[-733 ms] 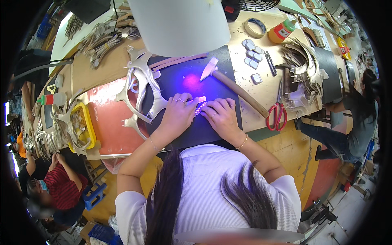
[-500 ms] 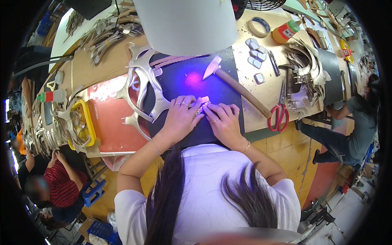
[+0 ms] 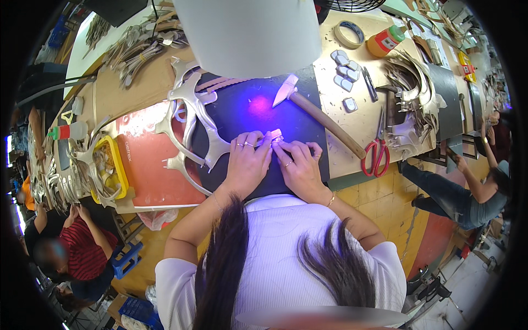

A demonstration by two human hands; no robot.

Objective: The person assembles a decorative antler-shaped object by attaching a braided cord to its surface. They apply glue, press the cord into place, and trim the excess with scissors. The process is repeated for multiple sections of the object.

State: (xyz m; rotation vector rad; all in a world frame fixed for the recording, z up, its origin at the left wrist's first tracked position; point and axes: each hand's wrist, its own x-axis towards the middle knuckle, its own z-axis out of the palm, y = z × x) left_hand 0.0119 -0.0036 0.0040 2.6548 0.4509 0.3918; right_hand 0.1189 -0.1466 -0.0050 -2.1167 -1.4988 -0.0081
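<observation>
Over the black mat [image 3: 253,93], my two hands come together at a small shiny piece [image 3: 276,134], lit pinkish by the violet light; its exact kind is too small to make out. My left hand [image 3: 247,162] pinches it from the left, fingers closed. From the right, the fingertips of my right hand [image 3: 302,168] press on the same piece. Silver sandal-like strap pieces [image 3: 206,118] lie just left of my left hand. Beyond my right hand rests a hammer [image 3: 330,125] with a wooden handle, its head toward the far side.
Red-handled scissors [image 3: 377,157], a dark slim tool [image 3: 369,85] and small grey pads [image 3: 345,70] lie to the right. Farther back are a tape roll [image 3: 349,34] and a glue bottle [image 3: 385,41]. A white lamp shade [image 3: 247,38] hangs overhead. People work on both sides.
My fingers have shifted slightly around the small piece, and its glittering lower part is now more covered. A person at the far right has leaned and moved their arms.
</observation>
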